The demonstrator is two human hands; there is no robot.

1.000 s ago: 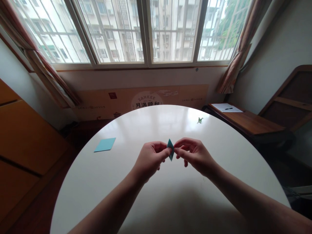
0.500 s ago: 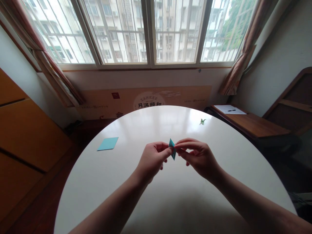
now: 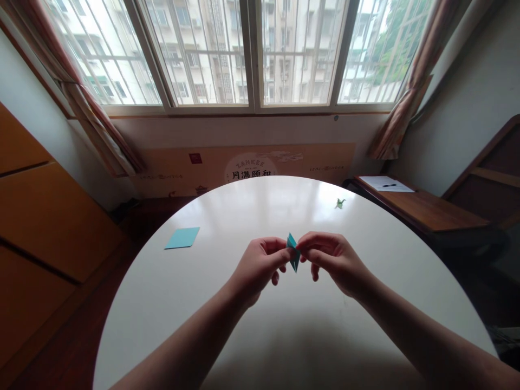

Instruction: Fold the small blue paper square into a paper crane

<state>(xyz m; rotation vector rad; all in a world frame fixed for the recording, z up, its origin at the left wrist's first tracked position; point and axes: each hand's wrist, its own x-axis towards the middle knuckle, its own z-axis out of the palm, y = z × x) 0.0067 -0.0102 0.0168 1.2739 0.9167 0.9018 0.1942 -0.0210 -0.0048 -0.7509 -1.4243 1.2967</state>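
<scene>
A small folded piece of blue-green origami paper (image 3: 294, 262), narrow and diamond-shaped, is held up above the middle of the white table. My left hand (image 3: 264, 265) pinches its left side between thumb and fingers. From the other side, my right hand (image 3: 331, 257) has thumb and forefinger closed on the paper's right edge, its other fingers curled below. The fingertips cover part of the folds. Over to the left lies a flat, light blue square of paper (image 3: 182, 238). A small green folded paper crane (image 3: 340, 203) sits near the table's far right edge.
The round white table (image 3: 260, 336) has a curved far edge. Beyond it on the right, a wooden side table (image 3: 442, 208) bears white paper (image 3: 376, 183) and a pen (image 3: 390, 186). A printed board (image 3: 211, 162) leans below the window. Wooden cabinets (image 3: 49, 216) stand left.
The folded paper has tilted and shifted slightly right with my left hand. My right hand's fingers have drawn closer together at its edge. The whole view has moved a little.
</scene>
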